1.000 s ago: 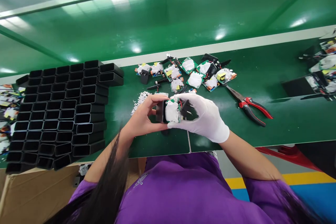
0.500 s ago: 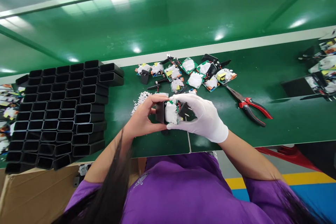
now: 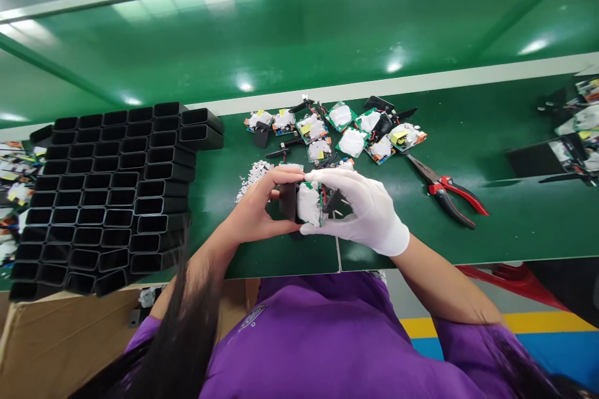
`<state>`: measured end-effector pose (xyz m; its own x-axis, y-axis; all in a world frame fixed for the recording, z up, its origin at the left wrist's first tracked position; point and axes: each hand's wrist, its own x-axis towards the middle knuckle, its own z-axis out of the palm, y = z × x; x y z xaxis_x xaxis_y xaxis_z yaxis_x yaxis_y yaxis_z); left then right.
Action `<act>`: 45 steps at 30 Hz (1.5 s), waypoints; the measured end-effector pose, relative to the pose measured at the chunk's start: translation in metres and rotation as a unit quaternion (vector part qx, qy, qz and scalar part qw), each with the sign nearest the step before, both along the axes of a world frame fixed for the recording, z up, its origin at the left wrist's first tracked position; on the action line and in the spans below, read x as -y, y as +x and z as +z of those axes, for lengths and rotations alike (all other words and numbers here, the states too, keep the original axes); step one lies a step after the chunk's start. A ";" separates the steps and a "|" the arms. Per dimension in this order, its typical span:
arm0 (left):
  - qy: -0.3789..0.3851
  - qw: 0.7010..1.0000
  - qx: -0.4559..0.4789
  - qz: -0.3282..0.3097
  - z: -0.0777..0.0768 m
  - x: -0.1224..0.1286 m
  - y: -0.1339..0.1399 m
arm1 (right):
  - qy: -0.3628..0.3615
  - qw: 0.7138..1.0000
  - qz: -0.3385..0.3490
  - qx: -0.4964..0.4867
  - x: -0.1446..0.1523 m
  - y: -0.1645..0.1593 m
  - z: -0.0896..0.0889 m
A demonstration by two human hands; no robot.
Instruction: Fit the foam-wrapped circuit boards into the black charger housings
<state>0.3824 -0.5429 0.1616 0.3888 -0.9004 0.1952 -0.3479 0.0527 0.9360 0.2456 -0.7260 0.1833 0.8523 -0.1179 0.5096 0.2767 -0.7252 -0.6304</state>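
Observation:
My bare left hand (image 3: 255,206) is closed around a black plastic case (image 3: 289,201) at the front middle of the bench. In the white-gloved right hand (image 3: 367,212) I grip a circuit board (image 3: 309,204) coated with white compound, thumb below and fingers above. The board's left end sits at the mouth of the case, and part of it is inside. To its right, a black end piece with metal prongs (image 3: 334,201) hangs on wires under my right palm. How deep the board goes into the case is hidden.
Black empty cases (image 3: 98,199) stand stacked at left. Several white-coated boards (image 3: 352,142) lie behind my hands, near a pile of white crumbs (image 3: 255,177). Red-and-black long-nose pliers (image 3: 444,192) rest at right. Further boards with cases (image 3: 561,153) lie at the far right.
The board has turned slightly, so more of its white face shows by the case mouth. Both hands keep nearly the same grip; the view has shifted a little.

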 end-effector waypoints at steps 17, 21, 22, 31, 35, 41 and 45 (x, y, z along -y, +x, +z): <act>-0.060 0.998 0.000 -0.027 0.002 0.001 0.000 | -0.028 0.999 0.016 0.009 -0.002 -0.005 0.009; -0.058 0.998 0.013 -0.031 0.004 0.002 0.000 | -0.013 1.000 0.010 0.012 -0.004 -0.005 0.009; -0.058 0.998 0.018 -0.030 0.005 0.003 0.000 | -0.013 1.000 0.008 0.009 -0.005 -0.005 0.008; -0.055 0.998 -0.001 -0.026 0.002 0.003 0.000 | -0.025 0.999 0.009 0.022 -0.005 -0.005 0.005; -0.054 0.998 0.001 -0.022 0.003 0.004 0.000 | -0.039 0.999 0.004 0.035 -0.006 -0.004 0.006; -0.055 0.998 0.002 -0.029 0.002 0.003 0.000 | -0.059 0.997 -0.001 0.055 -0.006 -0.002 0.005; -0.059 0.998 0.013 -0.026 0.001 0.003 0.000 | -0.064 0.996 0.009 0.066 -0.005 0.001 0.004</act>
<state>0.3825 -0.5460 0.1624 0.3353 -0.8894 0.3106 -0.3667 0.1805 0.9127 0.2462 -0.7207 0.1874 0.7781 -0.0293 0.6274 0.3654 -0.7914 -0.4900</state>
